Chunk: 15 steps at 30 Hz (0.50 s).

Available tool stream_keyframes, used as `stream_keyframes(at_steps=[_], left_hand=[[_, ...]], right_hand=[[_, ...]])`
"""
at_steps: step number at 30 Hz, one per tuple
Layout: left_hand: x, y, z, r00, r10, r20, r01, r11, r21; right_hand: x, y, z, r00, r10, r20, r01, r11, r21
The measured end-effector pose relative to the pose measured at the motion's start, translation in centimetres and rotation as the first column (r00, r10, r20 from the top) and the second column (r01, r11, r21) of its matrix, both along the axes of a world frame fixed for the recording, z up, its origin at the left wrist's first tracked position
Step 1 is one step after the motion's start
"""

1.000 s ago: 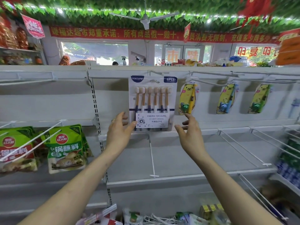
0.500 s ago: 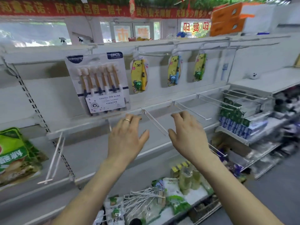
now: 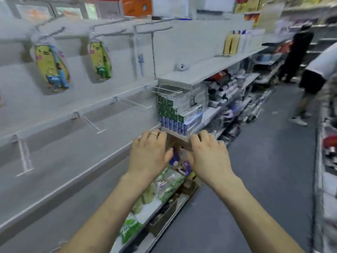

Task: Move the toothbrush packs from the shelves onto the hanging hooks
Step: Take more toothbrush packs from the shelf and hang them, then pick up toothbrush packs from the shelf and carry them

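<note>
Two yellow cartoon toothbrush packs [image 3: 52, 67] [image 3: 100, 60] hang on hooks at the upper left of the white shelving. A single clear-packed toothbrush [image 3: 140, 60] hangs further right. Bare white hooks [image 3: 131, 104] jut out on the rail below them. My left hand [image 3: 148, 152], with a ring, and my right hand [image 3: 207, 154] are held out side by side, palms down, fingers relaxed, holding nothing. They hover in front of the lower shelf, above packs on the bottom shelf [image 3: 169, 181]. The view is blurred.
Stacked green and blue boxes [image 3: 171, 115] sit on a shelf just beyond my hands. Green packets [image 3: 131, 227] lie on the bottom shelf. The grey aisle floor [image 3: 255, 179] opens to the right. Two people [image 3: 295, 53] [image 3: 313, 83] stand at the far right.
My view has swung right and down along the aisle. The six-pack I let go of on its hook has left the view. Both hands have dropped lower, empty.
</note>
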<state>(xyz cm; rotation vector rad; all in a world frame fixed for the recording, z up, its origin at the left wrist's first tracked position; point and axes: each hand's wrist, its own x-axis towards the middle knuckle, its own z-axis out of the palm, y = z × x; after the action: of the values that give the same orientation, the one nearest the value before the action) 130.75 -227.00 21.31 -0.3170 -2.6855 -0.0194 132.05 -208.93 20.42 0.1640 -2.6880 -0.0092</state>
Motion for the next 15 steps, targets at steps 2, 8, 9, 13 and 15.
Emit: stream_keyframes(at_steps=[2, 8, 9, 13, 15], left_hand=[[-2.6, 5.2, -0.4, 0.997, -0.054, 0.045, 0.055, 0.999, -0.002], [-10.1, 19.0, -2.5, 0.972, -0.191, 0.137, 0.197, 0.980, -0.031], [-11.4, 21.1, -2.9, 0.964, -0.214, 0.156, 0.222, 0.975, -0.032], [-17.8, 29.6, -4.5, 0.926, -0.300, 0.230, 0.319, 0.947, -0.046], [-21.8, 34.0, -5.2, 0.911, -0.331, 0.245, 0.352, 0.935, -0.045]], right_hand=[[-1.3, 5.1, -0.6, 0.997, -0.072, 0.011, 0.072, 0.997, -0.004], [-6.2, 18.1, -2.1, 0.970, -0.232, 0.074, 0.231, 0.973, 0.013], [-7.2, 20.0, -2.5, 0.961, -0.259, 0.095, 0.258, 0.966, 0.019], [-12.2, 27.5, -4.2, 0.921, -0.354, 0.162, 0.353, 0.935, 0.039], [-15.4, 31.3, -4.7, 0.901, -0.385, 0.197, 0.383, 0.922, 0.052]])
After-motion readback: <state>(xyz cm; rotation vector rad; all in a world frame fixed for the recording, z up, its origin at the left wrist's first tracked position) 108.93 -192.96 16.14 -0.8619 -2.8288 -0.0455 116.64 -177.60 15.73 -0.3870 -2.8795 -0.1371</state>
